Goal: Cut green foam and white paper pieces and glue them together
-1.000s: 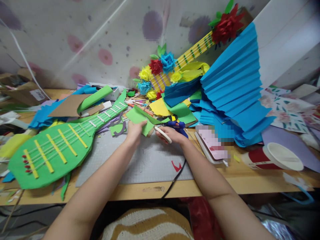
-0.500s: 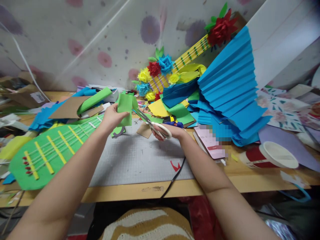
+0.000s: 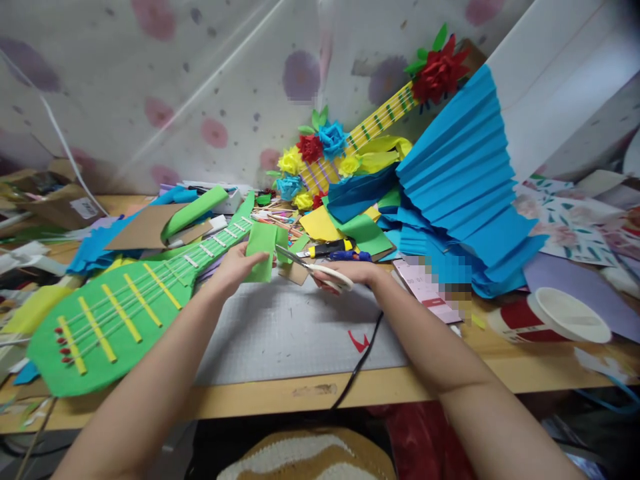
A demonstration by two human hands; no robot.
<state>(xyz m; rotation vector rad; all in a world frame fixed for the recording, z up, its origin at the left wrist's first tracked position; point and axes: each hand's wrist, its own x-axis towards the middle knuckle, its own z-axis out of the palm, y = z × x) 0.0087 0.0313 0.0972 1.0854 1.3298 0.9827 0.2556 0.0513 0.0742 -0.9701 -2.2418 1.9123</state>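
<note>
Green paper [image 3: 260, 248] is pinched between the thumb and fingers of my left hand [image 3: 239, 265], held up above the grey cutting mat [image 3: 280, 340]. My right hand [image 3: 334, 277] grips white-handled scissors [image 3: 336, 275], whose blades point left and reach the paper's right edge. A piece of brown cardboard [image 3: 294, 272] lies just under the blades. Beyond my right hand are a yellow-and-black utility knife [image 3: 330, 249] and a dark blue tool [image 3: 351, 256]. To the left of my hands lies a green paper guitar [image 3: 120, 313] with yellow strips and white strings.
A yellow guitar with paper flowers [image 3: 320, 170] leans at the back wall. Pleated blue paper [image 3: 465, 193] rises on the right, near a phone-like pink screen [image 3: 425, 293] and a red-and-white paper cup [image 3: 550, 317]. A black cable [image 3: 357, 363] crosses the table's front edge. A red scrap [image 3: 358, 341] lies on the mat.
The camera view has shifted, so the table sits lower in the picture. The scissors and paper stay together, slightly closer to me, and more of the green guitar's neck shows.
</note>
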